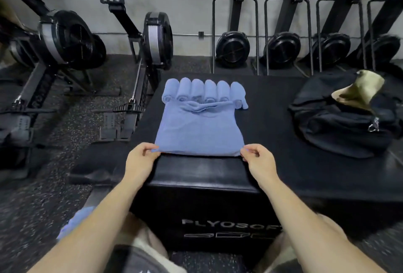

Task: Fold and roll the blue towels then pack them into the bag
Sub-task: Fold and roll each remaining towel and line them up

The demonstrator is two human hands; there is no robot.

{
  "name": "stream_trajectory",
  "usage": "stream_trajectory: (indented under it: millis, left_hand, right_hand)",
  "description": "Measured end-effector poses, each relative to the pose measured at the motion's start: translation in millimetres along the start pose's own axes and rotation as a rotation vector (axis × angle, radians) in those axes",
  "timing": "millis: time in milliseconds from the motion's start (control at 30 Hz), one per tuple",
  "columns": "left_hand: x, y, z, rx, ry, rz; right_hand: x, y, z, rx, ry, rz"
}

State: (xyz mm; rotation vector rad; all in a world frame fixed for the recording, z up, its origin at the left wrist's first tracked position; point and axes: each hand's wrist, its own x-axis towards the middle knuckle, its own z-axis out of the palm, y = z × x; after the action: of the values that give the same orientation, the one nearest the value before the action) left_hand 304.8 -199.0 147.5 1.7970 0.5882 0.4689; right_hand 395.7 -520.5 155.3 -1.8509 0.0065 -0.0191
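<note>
From the head camera, a flat blue towel (199,130) of soft terry cloth lies spread on the smooth black padded box (283,163), its near hem at the box's near edge and its far hem bunched into a ridge. The left hand (139,159) pinches the towel's near left corner between thumb and fingers; the right hand (258,159) pinches the near right corner the same way. Just beyond the far hem, six rolled blue towels (204,90) stand side by side as plump cylinders in a row, touching each other. Toward the box's right edge sits a limp black fabric bag (340,128), its mouth gaping to show a tan lining; what it holds cannot be seen. More blue cloth (76,220) shows beside the left forearm.
</note>
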Motion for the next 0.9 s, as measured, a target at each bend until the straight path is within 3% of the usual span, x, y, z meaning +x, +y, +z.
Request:
stream_trajectory:
  millis: [133,367,700,900]
  left_hand:
    - [-6.2,-7.9,1.0,0.102,0.012,0.072]
    - [-19.0,-20.8,-2.8,0.175,0.028,0.252]
    - [-22.5,-21.8,-1.8,0.189,0.048,0.276]
    - [-32.5,-30.6,-1.5,0.268,0.101,0.383]
  right_hand:
    - [-8.6,9.9,-2.7,-0.11,-0.016,-0.122]
    - [-20.4,12.7,-11.6,-0.093,-0.027,-0.124]
    - [-25.6,10.9,-17.9,0.145,-0.009,0.053]
    - [-23.8,11.9,-14.2,0.051,-0.032,0.059]
